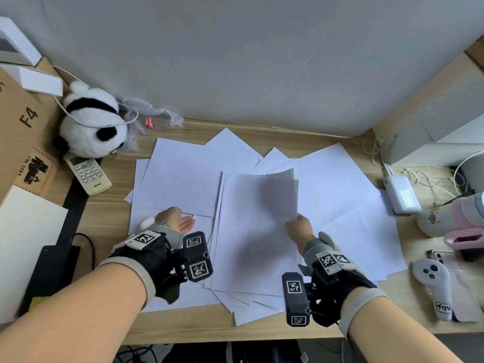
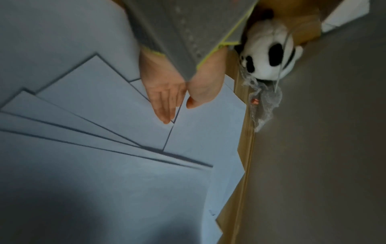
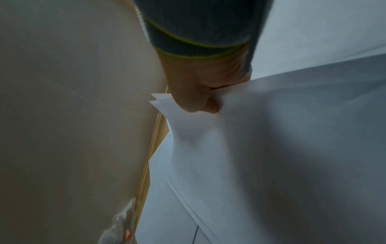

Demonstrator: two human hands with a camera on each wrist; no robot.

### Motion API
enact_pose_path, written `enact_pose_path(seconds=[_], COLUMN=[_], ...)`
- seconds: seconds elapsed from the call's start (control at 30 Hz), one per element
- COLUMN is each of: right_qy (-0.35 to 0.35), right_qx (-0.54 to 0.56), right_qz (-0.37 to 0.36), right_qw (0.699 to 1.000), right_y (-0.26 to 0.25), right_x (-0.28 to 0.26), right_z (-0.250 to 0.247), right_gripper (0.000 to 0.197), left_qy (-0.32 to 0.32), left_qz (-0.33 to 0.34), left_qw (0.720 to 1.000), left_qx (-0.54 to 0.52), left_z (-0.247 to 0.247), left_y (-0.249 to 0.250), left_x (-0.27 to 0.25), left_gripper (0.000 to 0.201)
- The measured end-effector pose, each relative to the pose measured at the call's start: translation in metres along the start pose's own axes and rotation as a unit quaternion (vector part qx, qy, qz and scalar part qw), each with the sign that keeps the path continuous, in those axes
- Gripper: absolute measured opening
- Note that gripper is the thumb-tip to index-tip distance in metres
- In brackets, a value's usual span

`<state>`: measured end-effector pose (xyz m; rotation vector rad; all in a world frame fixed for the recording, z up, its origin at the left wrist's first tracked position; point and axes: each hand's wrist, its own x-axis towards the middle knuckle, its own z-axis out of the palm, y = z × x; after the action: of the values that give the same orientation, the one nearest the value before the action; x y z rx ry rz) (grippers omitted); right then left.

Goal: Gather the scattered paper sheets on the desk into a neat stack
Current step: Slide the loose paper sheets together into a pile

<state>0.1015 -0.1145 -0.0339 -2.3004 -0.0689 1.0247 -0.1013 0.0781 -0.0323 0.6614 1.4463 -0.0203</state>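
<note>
Many white paper sheets [image 1: 183, 179] lie fanned over the pale wooden surface [image 1: 110, 205], right of a black-and-white plush panda [image 1: 91, 124]. Just right of the panda, the left hand [image 1: 178, 221] lies flat on them, fingers [image 2: 165, 105] straight. Farther right, the right hand [image 1: 298, 229] pinches a few lifted white sheets [image 1: 277, 197], fingers [image 3: 211, 105] curled.

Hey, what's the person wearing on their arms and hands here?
Forearms are bare. The left hand and right hand wear grey fingerless gloves edged in yellow-green. Each wrist carries a black strapped camera rig with square black-and-white fiducial markers and thin black cables.
</note>
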Motion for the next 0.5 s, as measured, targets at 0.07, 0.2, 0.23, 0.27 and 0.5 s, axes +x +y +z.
enact_pose_path(seconds=[0.07, 0.2, 0.23, 0.27, 0.5], right_qy=[0.008, -0.002, -0.007, -0.012, -0.018], right_qx=[-0.04, -0.076, -0.08, -0.083, -0.072], right_qz=[-0.003, -0.01, -0.01, -0.011, -0.003], right_qw=[0.999, 0.997, 0.997, 0.996, 0.997], right_y=[-0.001, -0.004, -0.004, -0.004, 0.007], right_x=[0.003, 0.006, 0.005, 0.006, 0.013], right_z=[-0.005, -0.006, -0.005, -0.003, -0.002], right_gripper=[0.038, 0.042, 0.043, 0.044, 0.046], left_qy=[0.016, 0.012, 0.01, 0.007, -0.018], left_qz=[0.022, 0.054, 0.056, 0.048, -0.019], left_qw=[1.0, 0.997, 0.997, 0.997, 0.992], left_qx=[-0.003, -0.053, -0.055, -0.066, -0.123], left_z=[0.002, 0.01, 0.011, 0.013, 0.019], left_y=[-0.002, -0.003, -0.002, 0.0, 0.012], left_x=[0.001, 0.002, 0.003, 0.007, 0.02], left_gripper=[0.038, 0.046, 0.047, 0.047, 0.051])
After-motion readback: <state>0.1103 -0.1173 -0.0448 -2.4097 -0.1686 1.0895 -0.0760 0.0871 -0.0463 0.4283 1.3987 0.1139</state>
